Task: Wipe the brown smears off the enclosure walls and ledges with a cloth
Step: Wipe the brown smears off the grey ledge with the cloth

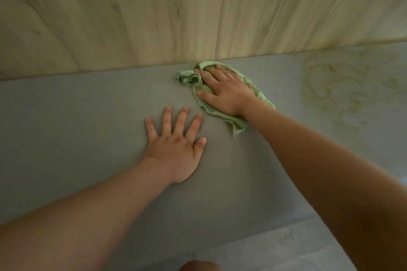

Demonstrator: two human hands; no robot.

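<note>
A crumpled light green cloth [220,114] lies flat against the grey wall panel [88,116], just below the seam with the wood-grain panel. My right hand [222,90] presses on the cloth with straight, spread fingers. My left hand [176,147] rests flat on the bare grey panel, lower and to the left of the cloth, fingers spread and holding nothing. Swirled yellowish-brown smears [343,90] mark the grey panel to the right of the cloth.
A light wood-grain panel [198,11] fills the upper half of the view and meets the grey panel along a slanted seam. A paler grey surface [286,246] lies along the bottom right.
</note>
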